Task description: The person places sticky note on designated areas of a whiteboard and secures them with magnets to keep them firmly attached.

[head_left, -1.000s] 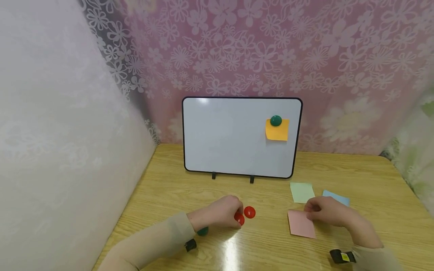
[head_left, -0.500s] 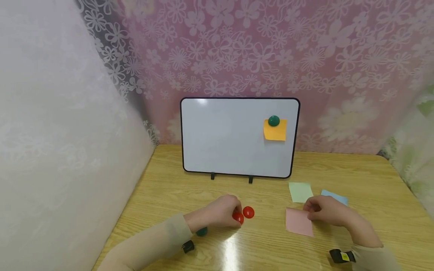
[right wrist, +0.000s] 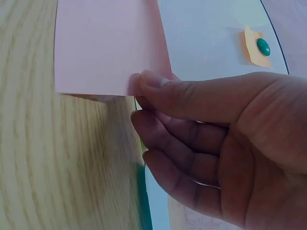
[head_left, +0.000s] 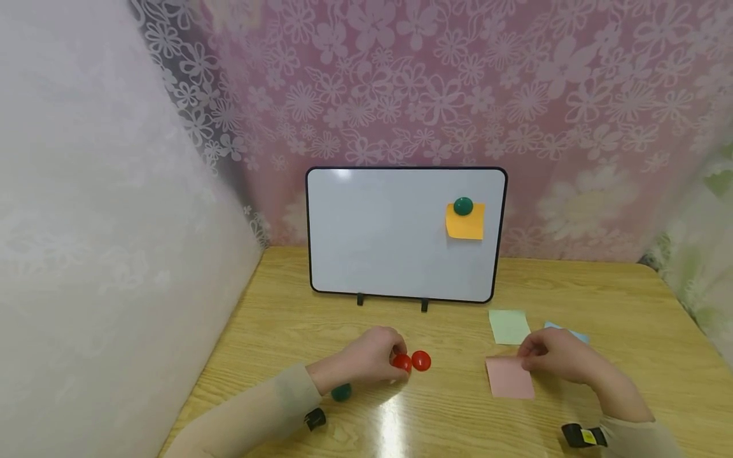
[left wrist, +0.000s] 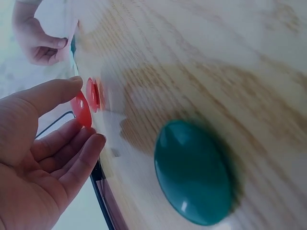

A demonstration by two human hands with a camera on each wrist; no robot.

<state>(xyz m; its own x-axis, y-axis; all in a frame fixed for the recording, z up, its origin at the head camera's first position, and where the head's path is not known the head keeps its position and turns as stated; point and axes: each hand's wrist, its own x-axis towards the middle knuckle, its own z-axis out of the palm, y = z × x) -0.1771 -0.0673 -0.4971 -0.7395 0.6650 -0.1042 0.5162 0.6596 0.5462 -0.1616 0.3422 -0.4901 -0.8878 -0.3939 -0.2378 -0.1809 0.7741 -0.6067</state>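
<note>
Between thumb and fingers my left hand (head_left: 375, 356) pinches a red round magnet (head_left: 402, 363), tilted just above the wooden table in the left wrist view. A second red magnet (head_left: 421, 360) lies right beside it. Near my left wrist rests a green magnet (left wrist: 194, 172), large in the left wrist view. My right hand (head_left: 558, 357) pinches a pink sticky note (right wrist: 108, 48) at one corner, thumb on its face. The note is raised off the table in the right wrist view. Its green neighbour, a sticky note (head_left: 509, 327), lies behind it.
A whiteboard (head_left: 389, 235) stands on small black feet at the back of the table (head_left: 275, 318). On its upper right a green magnet (head_left: 463, 206) holds an orange sticky note (head_left: 465, 226). A blue sticky note (head_left: 567, 332) lies partly behind my right hand.
My left hand has raised the red magnet slightly and shifted it a little away from me. The pink note in my right hand has turned slightly. The whiteboard and other notes stay put.
</note>
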